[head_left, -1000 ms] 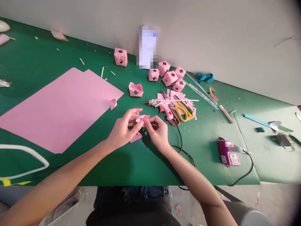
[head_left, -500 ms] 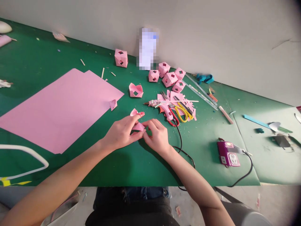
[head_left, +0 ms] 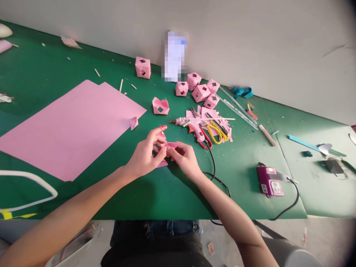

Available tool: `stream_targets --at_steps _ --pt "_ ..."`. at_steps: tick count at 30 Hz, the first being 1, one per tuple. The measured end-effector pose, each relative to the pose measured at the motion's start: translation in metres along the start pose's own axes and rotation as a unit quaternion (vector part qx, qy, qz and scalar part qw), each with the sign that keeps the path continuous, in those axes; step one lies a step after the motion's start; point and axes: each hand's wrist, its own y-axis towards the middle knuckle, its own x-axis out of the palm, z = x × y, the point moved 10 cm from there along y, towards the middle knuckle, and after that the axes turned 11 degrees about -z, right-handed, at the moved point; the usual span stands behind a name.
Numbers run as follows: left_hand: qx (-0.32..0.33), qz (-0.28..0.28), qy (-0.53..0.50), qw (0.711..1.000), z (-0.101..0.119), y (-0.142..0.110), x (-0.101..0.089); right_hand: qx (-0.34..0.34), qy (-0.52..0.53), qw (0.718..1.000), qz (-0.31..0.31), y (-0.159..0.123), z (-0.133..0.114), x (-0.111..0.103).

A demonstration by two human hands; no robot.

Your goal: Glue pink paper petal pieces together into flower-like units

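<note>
Between my two hands is a folded pink paper piece (head_left: 170, 144), partly covered by the fingers. My left hand (head_left: 146, 154) grips it from the left, thumb and fingers closed on it, with a red-and-white wrap on the raised index fingertip. From the right, my right hand (head_left: 185, 157) pinches the same paper. An open, half-built pink paper shape (head_left: 160, 106) stands just beyond the hands. A small folded pink piece (head_left: 134, 123) lies at the corner of the large pink sheets (head_left: 72, 129).
Right of the hands lie a pink glue gun (head_left: 198, 129), yellow-handled scissors (head_left: 218, 136) and paper scraps (head_left: 229, 135). Several finished pink paper shapes (head_left: 200, 93) stand near the wall. A purple power socket (head_left: 269, 181) sits on the right; a black cord (head_left: 214, 163) runs off the front edge.
The pink paper piece has been turned between my hands, and its curved edge now faces up. My right fingers have shifted onto it, and my left index finger has lifted.
</note>
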Motion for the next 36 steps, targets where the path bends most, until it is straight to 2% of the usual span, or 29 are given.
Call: stream_targets --at_steps 4,8,10,13,19,24,28,32,36 --pt "-0.008 0.023 0.022 0.999 0.0 -0.002 -0.002 -0.021 -0.095 0.995 0.035 -0.003 -0.007 -0.005" --pt "-0.041 0.052 0.026 0.997 0.0 -0.004 -0.007 -0.07 -0.223 0.967 0.101 -0.011 -0.028 -0.011" --pt "-0.043 0.064 0.029 0.997 0.002 -0.004 -0.01 -0.079 -0.222 0.966 0.103 -0.012 -0.031 -0.011" --pt "-0.035 0.054 0.037 0.997 0.004 -0.002 -0.009 -0.066 -0.18 0.979 0.072 -0.008 -0.025 -0.009" --pt "-0.051 0.044 0.016 0.998 -0.005 0.0 -0.009 -0.043 -0.134 0.989 0.043 -0.003 -0.014 -0.008" --pt "-0.068 0.046 0.003 0.997 -0.007 0.0 -0.01 -0.055 -0.158 0.985 0.043 -0.003 -0.016 -0.007" --pt "-0.079 0.034 -0.068 0.994 -0.01 0.002 -0.008 -0.066 -0.157 0.984 0.05 -0.005 -0.017 -0.007" --pt "-0.087 0.067 -0.099 0.989 -0.014 0.0 -0.013 -0.076 -0.173 0.981 0.036 -0.006 -0.022 -0.003" --pt "-0.101 0.078 -0.107 0.986 -0.021 -0.002 -0.014 -0.107 -0.238 0.964 0.037 -0.005 -0.029 -0.002"
